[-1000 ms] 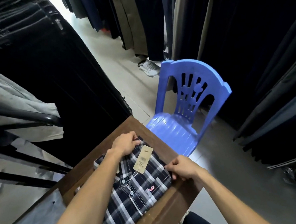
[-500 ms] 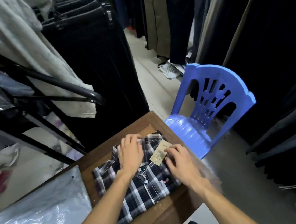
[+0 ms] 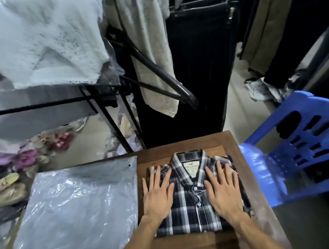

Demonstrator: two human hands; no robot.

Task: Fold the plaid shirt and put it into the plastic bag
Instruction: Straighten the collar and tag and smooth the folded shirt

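Observation:
The folded plaid shirt (image 3: 190, 206), dark blue and white with its collar and label facing up, lies on a small wooden table (image 3: 192, 247). My left hand (image 3: 158, 195) rests flat on the shirt's left half, fingers spread. My right hand (image 3: 224, 189) lies flat on its right half, also spread. Neither hand grips anything. A clear plastic bag (image 3: 74, 217) lies flat to the left of the shirt, partly over the table's left edge. A second clear plastic sheet (image 3: 265, 225) shows under the shirt's right side.
A blue plastic chair (image 3: 305, 156) stands close to the table's right side. A black clothes rack (image 3: 154, 74) with hanging garments is behind the table. Dark trousers (image 3: 200, 70) hang at the back. Piles of clothes (image 3: 12, 170) lie on the floor at left.
The view swung left, so the shirt now lies square before me. Both hands went from handling the collar and tag to lying flat on the shirt's two halves. The tag is no longer visible.

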